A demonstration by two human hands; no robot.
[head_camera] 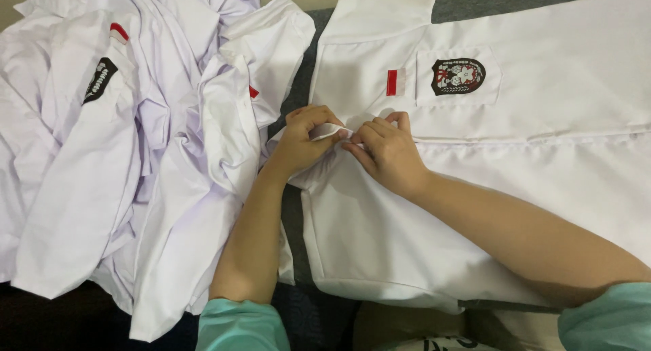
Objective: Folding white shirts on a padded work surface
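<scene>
White shirt (515, 154) lies spread flat across the right and centre of the frame, collar end toward the upper middle, body running down toward the lower edge. Its front opening runs as a long seam from frame centre out to the right edge, roughly level. Both hands meet at the left end of that seam, just below the collar.

Left hand (305, 142) comes up from the lower middle of the frame; thumb and fingers pinch a small fold of the shirt's edge, a narrow grip closed on cloth. Right hand (388, 151) enters from the lower right along a long diagonal forearm; its fingertips press in tight against the same fold, closed on fabric, touching or almost touching the left hand's fingers. Whether a button sits between them cannot be told; the fingers hide the spot.

A chest pocket with a dark emblem badge (458, 76) sits above and right of the hands, and a small red-and-white patch (395, 82) lies just left of it, nearer the hands.

Left half of the frame: a loose pile of white shirts (135, 154), crumpled, its nearest edge just beside the left wrist. A grey surface (293, 222) shows in a strip between pile and flat shirt. Nothing lies over the seam to the right of the hands.
</scene>
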